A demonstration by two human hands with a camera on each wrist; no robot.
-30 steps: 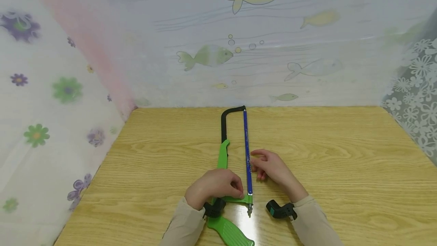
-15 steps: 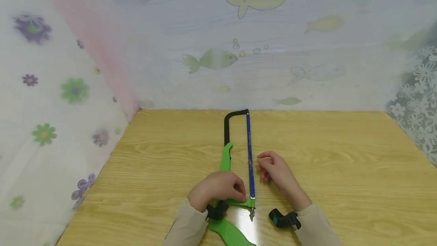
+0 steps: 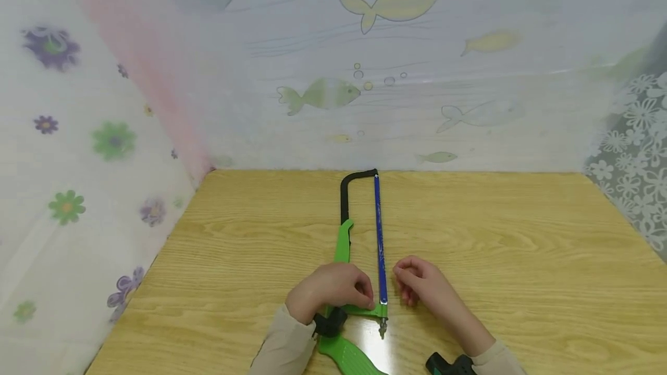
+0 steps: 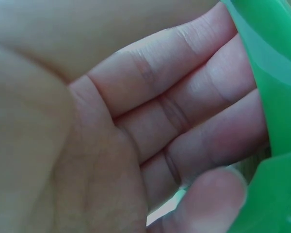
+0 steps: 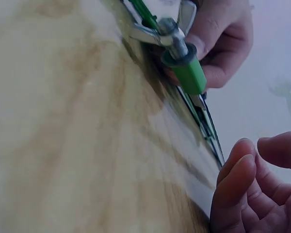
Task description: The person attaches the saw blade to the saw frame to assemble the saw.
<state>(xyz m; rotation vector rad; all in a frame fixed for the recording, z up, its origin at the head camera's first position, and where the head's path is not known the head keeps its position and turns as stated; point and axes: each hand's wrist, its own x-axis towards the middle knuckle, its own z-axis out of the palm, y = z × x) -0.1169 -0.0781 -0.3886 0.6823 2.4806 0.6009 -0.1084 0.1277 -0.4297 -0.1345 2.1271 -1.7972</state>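
Note:
A hacksaw (image 3: pixel 342 242) with a green and black frame lies on the wooden table, its blue blade (image 3: pixel 380 242) on the right side. My left hand (image 3: pixel 333 286) grips the green lower arm of the frame; in the left wrist view its fingers (image 4: pixel 203 92) wrap against the green plastic. The wing nut (image 5: pixel 170 36) at the blade's near end shows large in the right wrist view. To the right of the blade, apart from it, my right hand (image 3: pixel 424 282) hovers with loosely bent fingers and nothing between them. Part of the green handle (image 3: pixel 351 357) is covered by my left wrist.
The wooden table (image 3: pixel 495 236) runs back to a pale curtain (image 3: pixel 312 138) printed with fish. Flowered sheeting (image 3: pixel 104 190) stands along the left side, and white lace-patterned cloth (image 3: pixel 643 132) on the right. A black wrist camera (image 3: pixel 330 322) sits on my left wrist.
My right hand has drawn back from beside the middle of the blade toward its near end. The left hand keeps its hold and the hacksaw stays in place; the head view shifts slightly.

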